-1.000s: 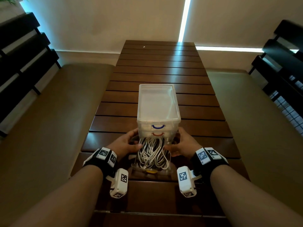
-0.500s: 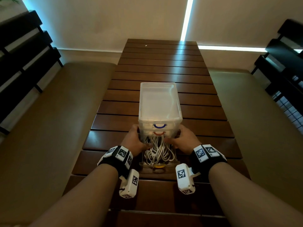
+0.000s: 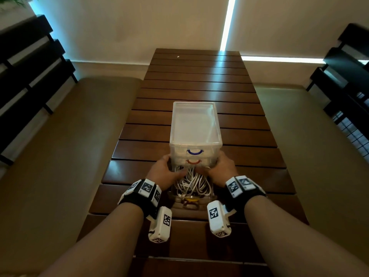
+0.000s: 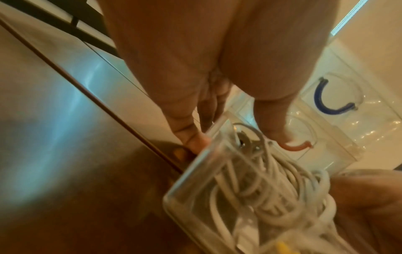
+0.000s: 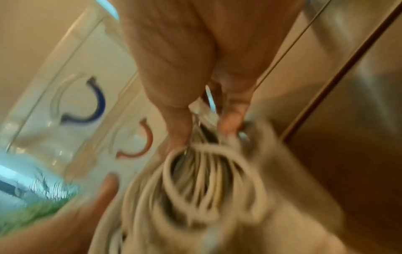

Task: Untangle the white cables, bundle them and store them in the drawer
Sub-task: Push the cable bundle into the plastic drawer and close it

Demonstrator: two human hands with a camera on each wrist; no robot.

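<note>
1. My left hand (image 3: 162,170) grips the left side of the drawer (image 3: 212,193), thumb over the rim near the cables (image 3: 192,183), fingers down the outside wall.
2. My right hand (image 3: 223,170) does the same on the right side, thumb tip just touching the coils.
3. The cables are all in the drawer, looped into a rough bundle. Can't tell if anything ties them.
4. The drawer is the bottom one of the clear unit (image 3: 194,124) and sticks out toward me, only partly in. The two drawers above, blue handle (image 3: 194,152) and red handle (image 3: 193,162), are closed.
5. So I'd say untangling, bundling and loading are done. What's left is pushing it fully in, watching that no loop snags at the top.
6. Everything sits on the slatted table (image 3: 199,76).
</note>
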